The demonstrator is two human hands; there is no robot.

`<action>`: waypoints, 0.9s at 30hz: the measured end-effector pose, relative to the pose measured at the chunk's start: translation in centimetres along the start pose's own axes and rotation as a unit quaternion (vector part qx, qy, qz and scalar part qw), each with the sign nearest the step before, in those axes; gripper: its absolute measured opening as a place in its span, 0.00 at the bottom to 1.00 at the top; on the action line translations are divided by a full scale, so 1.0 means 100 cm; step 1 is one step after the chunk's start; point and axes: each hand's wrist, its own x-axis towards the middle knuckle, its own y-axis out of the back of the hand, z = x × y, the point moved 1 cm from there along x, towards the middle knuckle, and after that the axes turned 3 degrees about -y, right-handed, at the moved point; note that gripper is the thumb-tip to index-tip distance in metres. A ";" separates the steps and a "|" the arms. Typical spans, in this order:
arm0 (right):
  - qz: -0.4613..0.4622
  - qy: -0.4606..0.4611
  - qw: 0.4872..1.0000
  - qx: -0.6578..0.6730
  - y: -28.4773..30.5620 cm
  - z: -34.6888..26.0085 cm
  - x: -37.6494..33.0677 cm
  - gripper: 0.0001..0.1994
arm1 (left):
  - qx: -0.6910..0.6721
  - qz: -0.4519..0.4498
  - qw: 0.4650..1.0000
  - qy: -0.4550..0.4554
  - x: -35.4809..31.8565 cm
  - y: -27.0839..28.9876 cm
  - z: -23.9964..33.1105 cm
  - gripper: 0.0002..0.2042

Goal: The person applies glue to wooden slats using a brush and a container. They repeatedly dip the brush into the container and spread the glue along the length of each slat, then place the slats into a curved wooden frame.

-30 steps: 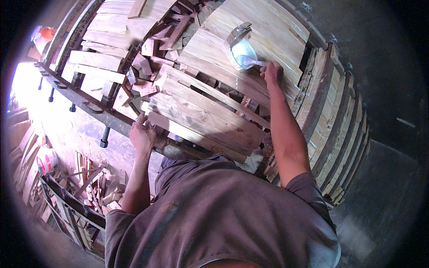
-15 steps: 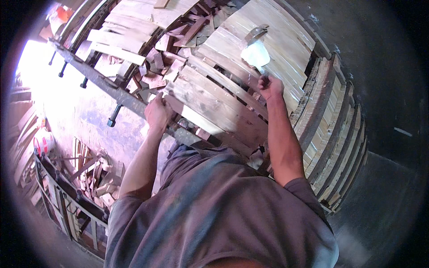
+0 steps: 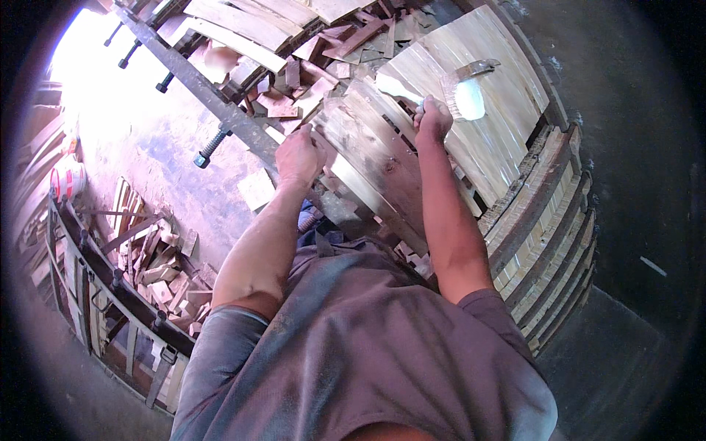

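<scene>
A white bucket (image 3: 68,178) stands left of heaped wood offcuts (image 3: 163,273).

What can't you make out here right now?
All in the head view:
- White tool, held end: hidden by the right hand.
- Whatever lies under the left hand: covered by it.
- Container, how full: lost in glare.
- Upper boards, far ends: cut off by the top edge.

We see glaring light (image 3: 92,77) at upper left. To our right, the floor (image 3: 636,198) lies dark. A frame (image 3: 137,300) stands lower left.
</scene>
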 end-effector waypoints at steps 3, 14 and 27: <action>0.025 0.071 0.994 -0.079 -0.013 0.019 0.022 0.08 | -0.002 -0.003 1.000 0.003 0.001 0.000 0.001 0.14; 0.155 0.135 0.920 -0.334 0.022 0.004 -0.019 0.15 | 0.012 -0.014 1.000 0.010 0.004 0.001 0.005 0.15; 0.227 0.142 0.910 -0.316 0.128 0.016 -0.051 0.12 | 0.062 0.006 0.998 -0.007 0.008 -0.013 -0.002 0.20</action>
